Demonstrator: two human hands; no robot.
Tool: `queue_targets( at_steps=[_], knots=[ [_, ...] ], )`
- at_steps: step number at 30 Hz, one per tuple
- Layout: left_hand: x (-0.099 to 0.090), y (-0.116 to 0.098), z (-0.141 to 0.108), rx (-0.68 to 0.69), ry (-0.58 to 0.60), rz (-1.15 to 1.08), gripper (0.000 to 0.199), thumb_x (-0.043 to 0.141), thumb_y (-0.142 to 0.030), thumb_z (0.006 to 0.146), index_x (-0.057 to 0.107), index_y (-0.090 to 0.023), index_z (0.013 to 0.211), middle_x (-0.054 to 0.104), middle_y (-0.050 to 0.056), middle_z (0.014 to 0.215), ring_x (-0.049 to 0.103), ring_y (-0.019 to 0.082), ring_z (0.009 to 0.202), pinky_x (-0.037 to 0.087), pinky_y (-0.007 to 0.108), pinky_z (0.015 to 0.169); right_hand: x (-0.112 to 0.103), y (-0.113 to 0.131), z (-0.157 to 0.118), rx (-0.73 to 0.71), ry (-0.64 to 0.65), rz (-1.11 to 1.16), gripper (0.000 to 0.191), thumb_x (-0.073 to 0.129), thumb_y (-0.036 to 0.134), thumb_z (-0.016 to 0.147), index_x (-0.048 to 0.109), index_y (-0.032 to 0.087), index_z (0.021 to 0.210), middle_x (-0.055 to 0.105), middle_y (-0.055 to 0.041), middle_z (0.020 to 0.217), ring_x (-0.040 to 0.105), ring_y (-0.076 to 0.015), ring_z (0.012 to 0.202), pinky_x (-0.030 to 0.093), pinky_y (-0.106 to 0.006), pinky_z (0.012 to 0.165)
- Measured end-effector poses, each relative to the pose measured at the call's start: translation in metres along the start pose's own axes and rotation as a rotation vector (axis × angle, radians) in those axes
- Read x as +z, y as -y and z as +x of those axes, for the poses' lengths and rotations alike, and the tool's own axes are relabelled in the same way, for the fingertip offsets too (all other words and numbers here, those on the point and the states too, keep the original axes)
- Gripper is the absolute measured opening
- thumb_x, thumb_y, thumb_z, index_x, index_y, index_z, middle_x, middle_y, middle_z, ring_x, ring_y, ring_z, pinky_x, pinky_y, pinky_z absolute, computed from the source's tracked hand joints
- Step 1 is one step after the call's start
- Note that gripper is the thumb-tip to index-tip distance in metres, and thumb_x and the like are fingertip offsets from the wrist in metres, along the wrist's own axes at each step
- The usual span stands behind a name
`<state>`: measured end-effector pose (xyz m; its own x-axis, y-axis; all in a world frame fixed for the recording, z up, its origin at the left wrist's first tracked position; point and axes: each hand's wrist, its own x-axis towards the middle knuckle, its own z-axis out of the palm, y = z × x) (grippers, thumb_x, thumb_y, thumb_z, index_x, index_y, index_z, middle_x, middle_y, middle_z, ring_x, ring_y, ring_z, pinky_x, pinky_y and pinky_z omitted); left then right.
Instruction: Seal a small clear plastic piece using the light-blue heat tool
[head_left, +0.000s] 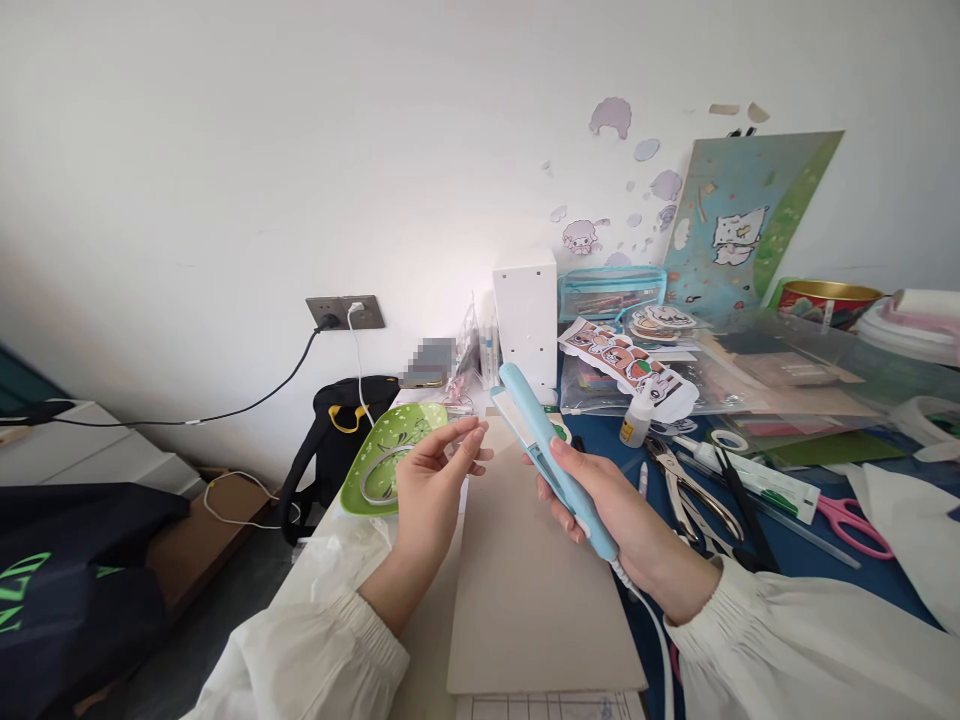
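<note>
In my right hand [619, 500] is a light blue mini hair straightener [531, 408], its tip pointing up and to the left. The straightener's two arms stand slightly apart at the tip, and a white cord [654, 610] runs from its lower end. My left hand [429, 485] is raised just left of the tip, apart from it, with thumb and fingertips pinched together. Whatever is between those fingertips is too small to make out. Below both hands lies a grey-beige board [540, 610], over a printed sheet [547, 707].
A green leaf-patterned tray [352, 485] is at left. Pliers [679, 490], pink-handled scissors [855, 525] and a small bottle [636, 425] lie on the blue surface at right. Behind stand a white box [526, 310] and a clear pouch [611, 295]. A wall socket [345, 312] holds plugs.
</note>
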<state>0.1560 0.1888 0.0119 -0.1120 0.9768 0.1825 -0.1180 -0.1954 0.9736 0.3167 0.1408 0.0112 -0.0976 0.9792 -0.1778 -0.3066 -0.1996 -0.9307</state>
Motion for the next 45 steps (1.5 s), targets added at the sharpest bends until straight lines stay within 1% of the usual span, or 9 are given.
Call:
queue_targets(
  at_steps=[3, 9, 15, 23, 26, 28, 33, 40, 45],
  knots=[
    [0.0006, -0.0008, -0.0006, 0.000, -0.006, 0.011, 0.025, 0.078, -0.032, 0.067, 0.073, -0.018, 0.087, 0.075, 0.006, 0.087, 0.067, 0.015, 0.062, 0.053, 0.027, 0.056, 0.0012, 0.0011, -0.0006, -0.013, 0.001, 0.002, 0.045, 0.062, 0.061, 0.075, 0.062, 0.016, 0.076, 0.055, 0.0016, 0.065, 0.041, -0.0043, 0.042, 0.032, -0.018, 0.038],
    [0.0015, -0.0014, -0.0015, -0.011, -0.012, 0.023, 0.026, 0.078, -0.032, 0.066, 0.073, -0.017, 0.087, 0.075, 0.006, 0.087, 0.068, 0.016, 0.062, 0.054, 0.028, 0.056, 0.0024, 0.0021, -0.0022, -0.026, -0.008, -0.008, 0.045, 0.063, 0.060, 0.075, 0.062, 0.015, 0.069, 0.055, 0.0013, 0.064, 0.041, -0.0043, 0.041, 0.032, -0.019, 0.038],
    [0.0012, -0.0015, -0.0019, -0.022, -0.010, 0.018, 0.026, 0.079, -0.031, 0.065, 0.074, -0.018, 0.086, 0.075, 0.006, 0.086, 0.067, 0.016, 0.062, 0.054, 0.027, 0.055, 0.0003, 0.0000, 0.0005, -0.013, -0.011, -0.019, 0.045, 0.066, 0.059, 0.072, 0.065, 0.014, 0.069, 0.054, 0.0010, 0.063, 0.040, -0.0042, 0.040, 0.030, -0.019, 0.035],
    [0.0026, -0.0035, -0.0026, -0.025, -0.010, 0.010, 0.025, 0.080, -0.031, 0.063, 0.074, -0.018, 0.083, 0.075, 0.005, 0.081, 0.067, 0.016, 0.058, 0.054, 0.027, 0.054, -0.0022, -0.0014, 0.0041, -0.005, -0.003, -0.076, 0.043, 0.070, 0.057, 0.069, 0.061, 0.016, 0.061, 0.046, 0.0040, 0.050, 0.038, -0.0061, 0.039, 0.030, -0.020, 0.035],
    [0.0028, -0.0039, -0.0027, -0.028, -0.008, -0.002, 0.024, 0.081, -0.031, 0.063, 0.074, -0.018, 0.082, 0.075, 0.004, 0.080, 0.067, 0.015, 0.058, 0.054, 0.026, 0.053, -0.0009, 0.0002, 0.0025, -0.026, -0.031, -0.086, 0.042, 0.071, 0.056, 0.067, 0.061, 0.016, 0.059, 0.048, 0.0032, 0.054, 0.038, -0.0055, 0.039, 0.029, -0.020, 0.035],
    [0.0027, -0.0044, -0.0028, -0.028, -0.008, -0.002, 0.024, 0.081, -0.031, 0.063, 0.074, -0.018, 0.082, 0.075, 0.004, 0.080, 0.067, 0.015, 0.057, 0.054, 0.026, 0.053, 0.0007, 0.0019, 0.0000, -0.042, -0.045, -0.093, 0.041, 0.071, 0.055, 0.068, 0.060, 0.017, 0.057, 0.046, 0.0038, 0.052, 0.037, -0.0056, 0.039, 0.029, -0.020, 0.035],
    [0.0019, -0.0061, -0.0032, -0.008, 0.013, -0.025, 0.023, 0.080, -0.030, 0.064, 0.074, -0.019, 0.083, 0.075, 0.003, 0.077, 0.067, 0.014, 0.058, 0.054, 0.024, 0.053, 0.0041, 0.0046, -0.0052, -0.088, -0.061, -0.096, 0.037, 0.071, 0.052, 0.071, 0.062, 0.018, 0.062, 0.047, 0.0038, 0.055, 0.037, -0.0053, 0.039, 0.031, -0.020, 0.036],
    [0.0006, -0.0021, -0.0007, -0.014, 0.003, -0.011, 0.023, 0.080, -0.031, 0.065, 0.074, -0.019, 0.084, 0.075, 0.004, 0.082, 0.067, 0.014, 0.060, 0.052, 0.025, 0.055, 0.0021, 0.0012, -0.0016, -0.029, -0.040, -0.160, 0.046, 0.062, 0.059, 0.076, 0.058, 0.017, 0.060, 0.046, 0.0034, 0.048, 0.039, -0.0061, 0.040, 0.033, -0.018, 0.038],
    [-0.0005, 0.0025, 0.0008, -0.009, 0.009, -0.025, 0.022, 0.080, -0.031, 0.065, 0.074, -0.019, 0.083, 0.075, 0.003, 0.080, 0.065, 0.013, 0.060, 0.052, 0.024, 0.055, 0.0022, 0.0012, -0.0018, -0.019, -0.072, -0.141, 0.049, 0.060, 0.062, 0.077, 0.055, 0.017, 0.059, 0.043, 0.0041, 0.043, 0.040, -0.0063, 0.040, 0.034, -0.017, 0.040]
  ],
)
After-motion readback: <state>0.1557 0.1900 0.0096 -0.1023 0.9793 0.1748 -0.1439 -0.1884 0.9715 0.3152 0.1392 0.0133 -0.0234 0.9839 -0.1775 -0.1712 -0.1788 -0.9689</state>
